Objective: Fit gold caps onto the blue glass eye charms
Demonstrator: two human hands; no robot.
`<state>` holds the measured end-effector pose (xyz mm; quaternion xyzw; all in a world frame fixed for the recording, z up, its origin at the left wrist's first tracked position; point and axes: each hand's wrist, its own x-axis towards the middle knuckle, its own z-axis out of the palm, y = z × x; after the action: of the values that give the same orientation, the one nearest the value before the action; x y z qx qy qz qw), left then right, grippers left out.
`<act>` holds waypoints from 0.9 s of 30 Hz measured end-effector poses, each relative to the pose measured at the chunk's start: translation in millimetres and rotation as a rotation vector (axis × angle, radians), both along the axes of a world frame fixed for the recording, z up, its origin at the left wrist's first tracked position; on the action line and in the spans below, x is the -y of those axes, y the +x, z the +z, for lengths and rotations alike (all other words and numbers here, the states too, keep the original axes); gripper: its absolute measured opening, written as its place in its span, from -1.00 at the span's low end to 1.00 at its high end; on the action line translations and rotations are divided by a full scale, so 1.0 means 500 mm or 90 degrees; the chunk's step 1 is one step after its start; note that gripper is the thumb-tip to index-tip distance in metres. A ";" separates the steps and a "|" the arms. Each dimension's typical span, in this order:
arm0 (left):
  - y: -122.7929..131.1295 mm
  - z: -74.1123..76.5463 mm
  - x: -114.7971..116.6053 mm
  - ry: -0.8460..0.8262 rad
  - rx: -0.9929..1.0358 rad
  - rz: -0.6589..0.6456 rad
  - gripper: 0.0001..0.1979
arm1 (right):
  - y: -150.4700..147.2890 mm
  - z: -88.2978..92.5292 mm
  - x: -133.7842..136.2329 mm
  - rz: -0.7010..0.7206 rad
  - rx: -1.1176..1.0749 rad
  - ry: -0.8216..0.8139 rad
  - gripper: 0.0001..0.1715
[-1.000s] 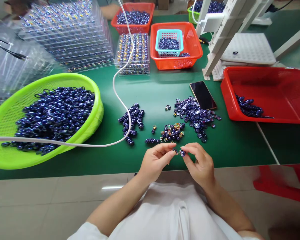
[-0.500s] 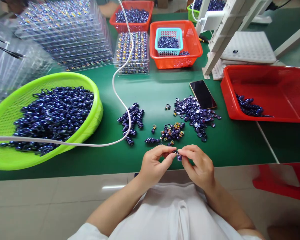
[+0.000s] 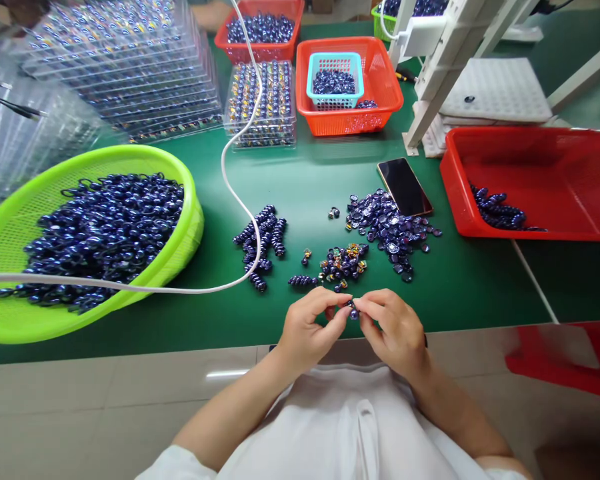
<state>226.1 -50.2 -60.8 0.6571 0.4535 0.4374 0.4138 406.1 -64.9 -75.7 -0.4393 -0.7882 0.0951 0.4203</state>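
Note:
Close to the table's front edge, my left hand (image 3: pixel 313 325) and my right hand (image 3: pixel 393 328) meet fingertip to fingertip. Both pinch a small shiny dark-blue piece with a round bead-like end (image 3: pixel 353 313); its finer parts are hidden by the fingers. Just beyond lies a pile of dark-blue pieces with orange and clear bits (image 3: pixel 345 263). Left of that pile is a twisted dark-blue piece (image 3: pixel 303 281). A larger heap of round dark-blue caps (image 3: pixel 393 227) spreads to the right, and several twisted dark-blue pieces (image 3: pixel 263 237) lie to the left.
A lime-green basket (image 3: pixel 193 233) full of dark-blue looped pieces stands left. A white cable (image 3: pixel 230 180) crosses the table (image 3: pixel 310 183). A phone (image 3: pixel 405 187) touches the cap heap. Right stands a red tray (image 3: pixel 545 150); behind are stacked clear trays (image 3: pixel 145 87) and an orange basket (image 3: pixel 350 123).
The view has shifted slightly. Both hands still pinch the small piece, with only slight finger movement; its round end sits a little closer to the fingertips.

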 end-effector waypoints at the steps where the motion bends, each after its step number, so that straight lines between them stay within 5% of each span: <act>1: -0.001 -0.001 0.000 0.002 -0.006 -0.004 -0.84 | 0.000 0.000 0.000 0.001 0.011 0.006 -0.55; 10: 0.000 0.000 -0.002 -0.084 0.003 -0.014 -0.88 | -0.002 0.006 -0.004 0.025 0.009 -0.010 -0.57; 20: 0.004 -0.004 0.003 -0.043 0.036 0.003 -0.88 | -0.022 0.010 0.005 -0.038 -0.239 -0.296 -0.89; 27: 0.000 -0.002 0.002 -0.001 -0.013 -0.038 -0.86 | -0.021 0.017 -0.002 -0.025 -0.240 -0.312 -0.90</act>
<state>225.9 -51.3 -61.9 0.6743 0.4380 0.4179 0.4228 395.8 -63.8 -67.4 -0.5171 -0.6417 0.3539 0.4422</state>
